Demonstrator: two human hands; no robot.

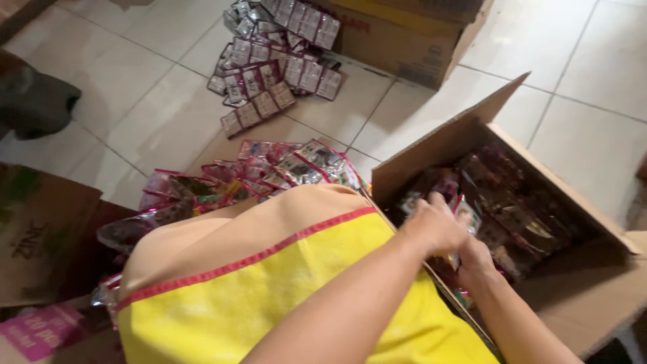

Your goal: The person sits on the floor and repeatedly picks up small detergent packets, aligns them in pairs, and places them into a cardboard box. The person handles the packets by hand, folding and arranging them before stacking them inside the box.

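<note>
While both arms reach into an open cardboard box on the tiled floor, the left hand curls its grip around a shiny sachet packet at the top of the box's dark packets. The right hand lies just below, fingers hidden, grip unclear. More sachet strips lie on the floor beyond a yellow bag.

Foil packets and cardboard boxes across the tiled floor

Shiny pink-and-silver foil packets lay at 12 o'clock beside a closed brown cardboard box; darker glossy packets filled the open cardboard carton at 3 o'clock.
</note>
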